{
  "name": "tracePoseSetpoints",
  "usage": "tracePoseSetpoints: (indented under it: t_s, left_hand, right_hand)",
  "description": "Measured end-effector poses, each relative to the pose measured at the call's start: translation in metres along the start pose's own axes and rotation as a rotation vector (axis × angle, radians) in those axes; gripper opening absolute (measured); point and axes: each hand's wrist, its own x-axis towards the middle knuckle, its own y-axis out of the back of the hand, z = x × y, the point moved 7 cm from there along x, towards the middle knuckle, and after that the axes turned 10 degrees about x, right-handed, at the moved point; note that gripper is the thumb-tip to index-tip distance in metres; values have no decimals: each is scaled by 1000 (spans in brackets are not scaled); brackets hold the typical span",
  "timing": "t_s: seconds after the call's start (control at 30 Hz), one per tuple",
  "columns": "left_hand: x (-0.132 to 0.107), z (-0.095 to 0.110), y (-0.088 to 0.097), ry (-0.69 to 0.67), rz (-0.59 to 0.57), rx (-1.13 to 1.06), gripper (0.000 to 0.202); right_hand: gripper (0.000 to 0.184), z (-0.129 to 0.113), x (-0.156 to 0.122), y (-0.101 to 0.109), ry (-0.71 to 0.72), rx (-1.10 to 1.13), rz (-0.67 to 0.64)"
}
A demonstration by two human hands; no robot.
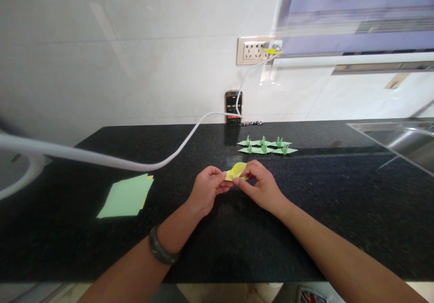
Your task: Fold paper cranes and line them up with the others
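A small sheet of yellow origami paper (236, 171), partly folded with one flap curving up, is held just above the dark countertop (230, 240). My left hand (207, 186) pinches its left side between thumb and fingers. On the right side, my right hand (260, 183) grips the paper's edge, its thumb near the lower middle. Beyond my hands stand several green paper cranes (264, 146) in two rows. To the left lies a stack of green paper (127, 197) with yellow edges peeking out beneath.
A phone (233, 107) showing a timer leans on the tiled wall, near a beaded string (252, 123). A white cable (176, 151) runs from the wall socket (254, 50) and crosses the left foreground. At the right is a metal sink (403, 142).
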Motion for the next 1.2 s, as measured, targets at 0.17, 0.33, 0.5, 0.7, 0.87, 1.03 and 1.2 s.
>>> tracePoseSetpoints:
  t_s: [0.17,0.33,0.5,0.7,0.87,1.03,1.2]
  left_hand:
    - [1,-1,-1,12,-22,-21,12]
    - [-1,-3,-9,67,-130,-58,31]
    - [-4,-5,-17,117,-252,-60,31]
    - [-7,0,-18,81,-259,-2,49]
    - [-11,-3,-23,111,-347,37,40]
    - [-9,-2,-20,61,-294,60,41]
    - [-9,1,-19,4,-248,115,44]
  right_hand:
    - [6,-3,-1,1,28,3,-3]
    - [6,-3,-1,3,72,-2,20]
    - [10,-2,0,6,84,4,48]
    - [16,-3,1,7,99,15,32]
    - [15,-4,0,6,94,39,25]
    - [15,-2,0,3,93,56,0]
    - [13,-1,1,-1,77,60,-39]
